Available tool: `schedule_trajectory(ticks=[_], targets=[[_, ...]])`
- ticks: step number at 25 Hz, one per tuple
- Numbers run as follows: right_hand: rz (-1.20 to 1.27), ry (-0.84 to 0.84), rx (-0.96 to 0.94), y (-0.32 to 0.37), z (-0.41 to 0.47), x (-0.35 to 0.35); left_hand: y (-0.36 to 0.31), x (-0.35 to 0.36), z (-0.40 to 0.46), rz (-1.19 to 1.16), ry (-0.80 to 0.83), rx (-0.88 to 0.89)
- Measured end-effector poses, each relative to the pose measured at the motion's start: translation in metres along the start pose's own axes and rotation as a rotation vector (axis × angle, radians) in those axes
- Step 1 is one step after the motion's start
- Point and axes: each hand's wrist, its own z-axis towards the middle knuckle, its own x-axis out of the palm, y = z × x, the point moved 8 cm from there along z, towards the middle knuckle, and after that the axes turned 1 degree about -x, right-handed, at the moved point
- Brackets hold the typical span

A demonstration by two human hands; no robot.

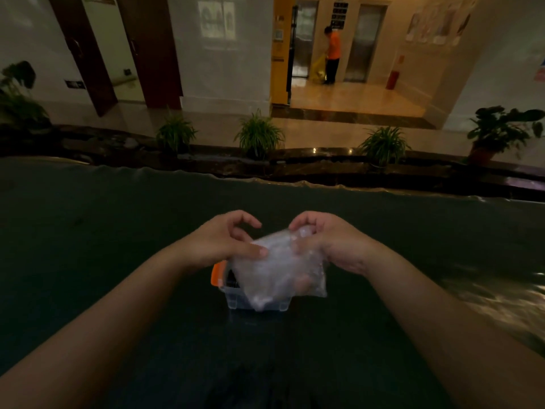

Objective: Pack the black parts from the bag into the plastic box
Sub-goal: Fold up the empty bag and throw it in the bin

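A clear plastic bag (278, 268) hangs over a small clear plastic box (236, 301) with an orange latch (217, 274) on its left end. Dark shapes show inside the box (230, 281), likely black parts. My right hand (333, 242) grips the bag's upper right part, fingers closed on the plastic. My left hand (228, 237) pinches the bag's upper left edge with its thumb, the other fingers curled above. The bag looks blurred and covers most of the box. I cannot tell whether parts are in the bag.
The box stands on a dark cloth-covered table (118, 231) whose far edge runs across the middle. Beyond it sit several potted plants (259, 134). A person in an orange top (331, 54) stands far off by the lifts.
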Motion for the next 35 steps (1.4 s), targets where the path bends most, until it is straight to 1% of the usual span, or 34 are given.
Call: schedule_trajectory(ticks=[2, 4, 5, 6, 7, 8, 9, 10, 12, 13, 14, 17, 18, 21, 25, 29, 31, 33, 35], targets=[[-0.065, 0.042, -0.009, 0.009, 0.001, 0.012, 0.005, 0.019, -0.001, 0.074, 0.135, -0.075], [-0.109, 0.054, -0.065, 0.016, 0.004, 0.022, 0.012, 0.029, 0.0, 0.122, 0.175, -0.106], [-0.102, -0.011, -0.095, 0.019, 0.005, 0.021, 0.014, 0.031, 0.001, 0.101, 0.158, -0.112], [-0.058, -0.11, -0.106, 0.019, 0.005, 0.015, 0.017, 0.029, 0.001, 0.041, 0.122, -0.116], [0.043, -0.197, -0.094, 0.015, 0.005, 0.009, 0.02, 0.026, 0.0, -0.054, 0.072, -0.117], [0.199, -0.233, -0.054, 0.004, 0.005, 0.006, 0.022, 0.022, -0.001, -0.166, 0.018, -0.114], [0.355, -0.199, 0.008, -0.01, 0.005, 0.01, 0.025, 0.018, -0.002, -0.273, -0.035, -0.107], [0.455, -0.128, 0.066, -0.021, 0.002, 0.02, 0.027, 0.015, -0.002, -0.36, -0.08, -0.097], [0.494, 0.039, 0.115, -0.034, -0.003, 0.045, 0.031, 0.014, -0.001, -0.454, -0.127, -0.085], [0.49, 0.083, 0.11, -0.036, -0.003, 0.054, 0.031, 0.015, 0.0, -0.468, -0.131, -0.082], [0.476, 0.076, 0.1, -0.037, -0.002, 0.057, 0.031, 0.015, 0.0, -0.47, -0.128, -0.081], [0.432, -0.091, 0.11, -0.032, 0.0, 0.046, 0.033, 0.012, -0.002, -0.468, -0.113, -0.08], [0.412, -0.114, 0.113, -0.031, 0.0, 0.042, 0.034, 0.009, -0.002, -0.474, -0.108, -0.075], [0.384, -0.124, 0.087, -0.026, -0.003, 0.038, 0.036, 0.003, -0.004, -0.514, -0.073, -0.022], [0.442, -0.095, 0.03, -0.021, -0.008, 0.037, 0.033, 0.002, -0.003, -0.578, -0.048, 0.054], [0.572, -0.139, 0.005, -0.029, -0.019, 0.029, 0.025, 0.009, 0.001, -0.611, 0.027, 0.097], [0.612, -0.153, 0.005, -0.035, -0.03, 0.023, 0.016, 0.016, 0.004, -0.546, 0.049, 0.099], [0.511, -0.18, 0.002, -0.039, -0.045, 0.017, 0.011, 0.033, 0.012, -0.351, 0.097, 0.115], [0.396, -0.272, 0.008, -0.047, -0.061, 0.007, 0.006, 0.05, 0.02, -0.209, 0.133, 0.142]])
